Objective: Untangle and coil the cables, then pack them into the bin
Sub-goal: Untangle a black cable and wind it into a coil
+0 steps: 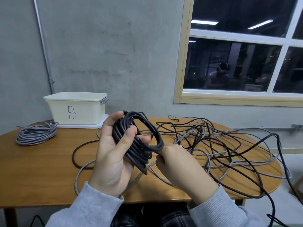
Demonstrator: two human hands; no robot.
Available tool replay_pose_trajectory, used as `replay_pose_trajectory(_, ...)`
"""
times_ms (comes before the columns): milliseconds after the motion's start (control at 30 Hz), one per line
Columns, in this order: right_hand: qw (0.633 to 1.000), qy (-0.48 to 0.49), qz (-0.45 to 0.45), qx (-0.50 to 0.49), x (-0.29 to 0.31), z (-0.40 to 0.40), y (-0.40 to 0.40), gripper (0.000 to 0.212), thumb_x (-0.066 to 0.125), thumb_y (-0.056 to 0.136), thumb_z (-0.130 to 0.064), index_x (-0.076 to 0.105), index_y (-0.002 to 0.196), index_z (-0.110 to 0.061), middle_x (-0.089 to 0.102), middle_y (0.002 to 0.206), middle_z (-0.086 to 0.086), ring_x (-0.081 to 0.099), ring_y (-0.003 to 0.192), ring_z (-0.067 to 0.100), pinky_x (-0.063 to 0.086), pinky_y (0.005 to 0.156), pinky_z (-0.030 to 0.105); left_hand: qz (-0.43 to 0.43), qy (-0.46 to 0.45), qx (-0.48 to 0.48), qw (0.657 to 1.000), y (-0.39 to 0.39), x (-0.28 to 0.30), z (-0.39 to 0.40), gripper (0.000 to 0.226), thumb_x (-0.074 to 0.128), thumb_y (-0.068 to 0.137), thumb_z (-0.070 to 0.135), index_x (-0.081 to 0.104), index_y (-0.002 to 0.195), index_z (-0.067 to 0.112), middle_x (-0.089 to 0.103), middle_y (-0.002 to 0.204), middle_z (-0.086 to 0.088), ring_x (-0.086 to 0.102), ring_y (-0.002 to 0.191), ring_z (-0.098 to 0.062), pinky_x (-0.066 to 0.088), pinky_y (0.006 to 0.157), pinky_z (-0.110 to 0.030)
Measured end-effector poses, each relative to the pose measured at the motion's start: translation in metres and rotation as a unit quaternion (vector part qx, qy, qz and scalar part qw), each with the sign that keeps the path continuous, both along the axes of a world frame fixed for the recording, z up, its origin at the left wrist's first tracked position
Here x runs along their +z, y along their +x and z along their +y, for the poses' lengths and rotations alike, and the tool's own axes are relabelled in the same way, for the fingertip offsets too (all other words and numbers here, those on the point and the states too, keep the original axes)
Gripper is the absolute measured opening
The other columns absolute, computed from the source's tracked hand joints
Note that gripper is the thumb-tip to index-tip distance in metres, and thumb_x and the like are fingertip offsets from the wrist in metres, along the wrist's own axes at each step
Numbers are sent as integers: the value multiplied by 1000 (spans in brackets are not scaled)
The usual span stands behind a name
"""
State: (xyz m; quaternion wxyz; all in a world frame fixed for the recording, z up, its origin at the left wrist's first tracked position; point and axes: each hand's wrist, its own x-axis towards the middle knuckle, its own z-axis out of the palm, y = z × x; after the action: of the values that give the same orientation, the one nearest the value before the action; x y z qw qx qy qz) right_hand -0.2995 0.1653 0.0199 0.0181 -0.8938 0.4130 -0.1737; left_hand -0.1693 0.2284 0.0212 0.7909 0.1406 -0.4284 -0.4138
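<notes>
I am gripping the black cable coil (137, 141) in my curled left hand (113, 154) so its loops stay stacked; my right hand (177, 163) is pinching the outermost loop beyond those fingertips, feeding slack.

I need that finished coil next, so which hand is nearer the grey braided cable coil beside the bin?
Left. The left hand is right of the grey braided cable coil; the right hand is farther right.

Two coiled cables (136, 141) (36, 135), one bin (75, 108), one tangle (221, 145), two hands (113, 154) (178, 166).
</notes>
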Motion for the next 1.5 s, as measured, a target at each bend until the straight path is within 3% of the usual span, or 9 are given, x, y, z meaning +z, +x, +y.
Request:
replay_pose_trajectory(167,999,18,-38,-28,4,-4,-8,35,40,99,-11,39,132,-21,63,103,4,61,86,19,53,70,28,-13,-19,98,995,6,-2,-2,44,87,62,28,65,100,30,63,77,0,62,56,-14,56,63,-31)
replay_pose_trajectory(333,1000,24,-10,15,0,2,-3,31,40,100,-20,40,131,-27,64,102,3,61,90,23,55,75,37,-33,-37,110,993,9,-5,-6,41,81,63,35,68,102,34,70,87,-4,62,59,-13,55,61,-28)
replay_pose_trajectory(500,999,30,-25,9,-2,4,-2,38,40,99,-15,33,136,-25,62,107,2,59,94,21,54,79,36,-84,-42,160,983,7,-8,-7,16,76,79,24,64,87,31,58,67,-3,60,55,-17,55,64,-32)
replay_pose_trajectory(667,999,36,-33,11,2,6,-5,23,41,100,-19,38,122,-21,62,105,2,59,92,20,54,79,36,-110,-26,222,968,9,-10,-10,23,60,83,12,59,79,35,57,65,-2,59,51,-20,54,61,-34)
replay_pose_trajectory(900,997,0,-18,74,12,22,-8,41,46,96,-15,46,134,-33,56,124,-10,53,112,14,49,90,33,-206,-18,310,928,12,-16,-12,36,54,88,10,58,83,46,59,67,1,61,55,-17,53,62,-27)
replay_pose_trajectory(1133,987,-111,-24,117,26,36,-13,23,45,99,-24,31,117,-27,60,109,-8,58,89,19,48,70,34,-352,13,340,872,14,-17,-14,29,52,86,20,52,90,49,64,78,13,63,69,-5,52,67,-24)
replay_pose_trajectory(1233,962,-233,-13,144,31,34,-9,30,71,82,-25,45,97,-24,61,68,-9,55,52,13,39,42,27,-396,27,325,858,15,-18,-13,23,54,84,32,50,95,52,61,82,13,58,69,-9,50,66,-29)
replay_pose_trajectory(1333,938,-285,-83,179,31,29,-9,14,59,75,-35,52,80,-24,56,56,-11,50,42,9,34,35,21,-393,47,271,877,14,-20,-14,22,58,78,44,53,98,52,61,80,7,58,67,-20,51,64,-47)
replay_pose_trajectory(1500,928,-228,-181,234,36,19,-18,19,59,83,-40,62,84,-22,61,73,-12,56,64,7,47,50,30,-315,55,181,930,12,-15,-11,31,66,72,63,61,96,44,58,62,-3,49,39,-18,42,43,-32)
